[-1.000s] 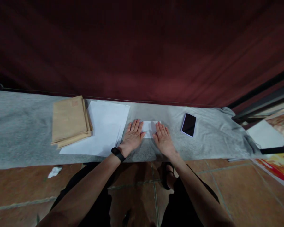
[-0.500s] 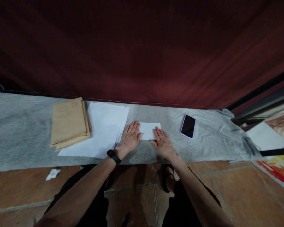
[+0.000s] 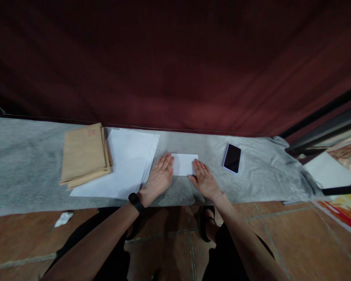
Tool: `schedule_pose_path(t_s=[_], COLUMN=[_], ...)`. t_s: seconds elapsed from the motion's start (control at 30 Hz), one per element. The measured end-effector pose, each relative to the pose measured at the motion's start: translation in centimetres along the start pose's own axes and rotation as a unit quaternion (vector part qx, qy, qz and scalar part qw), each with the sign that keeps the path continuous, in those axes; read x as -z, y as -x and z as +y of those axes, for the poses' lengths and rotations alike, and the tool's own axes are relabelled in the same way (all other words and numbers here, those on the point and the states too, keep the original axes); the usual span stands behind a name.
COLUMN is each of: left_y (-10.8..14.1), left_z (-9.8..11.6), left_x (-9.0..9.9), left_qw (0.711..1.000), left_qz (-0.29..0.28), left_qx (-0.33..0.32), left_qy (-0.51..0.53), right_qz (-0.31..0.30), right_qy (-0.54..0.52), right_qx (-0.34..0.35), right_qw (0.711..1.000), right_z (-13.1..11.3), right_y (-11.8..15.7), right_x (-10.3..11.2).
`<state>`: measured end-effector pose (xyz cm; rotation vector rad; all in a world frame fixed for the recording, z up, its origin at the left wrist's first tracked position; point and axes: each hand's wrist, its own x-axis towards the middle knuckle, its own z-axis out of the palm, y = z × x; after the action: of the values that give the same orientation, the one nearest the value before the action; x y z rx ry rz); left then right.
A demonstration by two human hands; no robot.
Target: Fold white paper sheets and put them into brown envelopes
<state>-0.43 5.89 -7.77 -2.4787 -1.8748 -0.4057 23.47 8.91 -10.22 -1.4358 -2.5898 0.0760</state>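
Observation:
A small white rectangle of folded paper lies flat on the grey cloth between my hands. My left hand rests flat over its left end, fingers stretched out and pointing away from me. At the right end, my right hand lies with its fingers extended, the fingertips on the paper's edge. Neither hand grips anything. To the left are large white sheets of paper, close beside my left hand. Brown envelopes are stacked partly over those sheets.
A phone in a pale purple case lies to the right on the grey cloth. Behind the narrow surface hangs a dark red curtain. A white scrap lies on the tiled floor, and a colourful printed sheet is at far right.
My right hand has shifted slightly right, towards the paper's right edge. My left thumb has drawn in from the paper. The whole view has moved a little.

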Motion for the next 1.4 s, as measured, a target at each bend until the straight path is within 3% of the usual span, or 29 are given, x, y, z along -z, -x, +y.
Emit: schedule_pose_path(t_s=[0.1,0.17,0.37,0.53,0.7,1.03,1.17,1.4], left_y=[0.4,0.5,0.2,0.3,0.2,0.7,0.6,0.7], left_z=[1.1,1.3,0.0,0.6,1.4,1.0,1.0,1.3], left_x=[0.0,-0.2,0.0,1.1,1.4,0.9,0.8,1.2], left_qw=[0.995,0.993,0.991,0.989,0.990,0.991,0.991,0.994], left_qz=[-0.025,-0.038,-0.079,-0.109,-0.112,-0.103,-0.102,-0.076], left_qx=[-0.092,-0.109,-0.104,-0.100,-0.084,-0.080,-0.078,-0.069], left_qy=[0.026,0.022,-0.014,-0.020,-0.026,-0.027,-0.041,-0.023], right_qz=[-0.002,-0.007,-0.024,-0.031,-0.030,-0.021,-0.005,-0.035], right_qy=[-0.003,-0.008,-0.028,-0.019,-0.014,-0.027,-0.029,-0.049], right_qx=[0.002,0.007,0.024,0.029,0.031,0.028,0.034,0.063], right_qw=[1.000,1.000,0.999,0.999,0.999,0.999,0.999,0.996], right_z=[-0.1,0.1,0.7,0.8,0.7,0.9,0.2,-2.8], right_y=[-0.1,-0.2,-0.8,-0.9,-0.9,-0.8,-0.9,-1.2], right_x=[0.2,0.5,1.6,2.2,2.3,1.7,1.5,1.3])
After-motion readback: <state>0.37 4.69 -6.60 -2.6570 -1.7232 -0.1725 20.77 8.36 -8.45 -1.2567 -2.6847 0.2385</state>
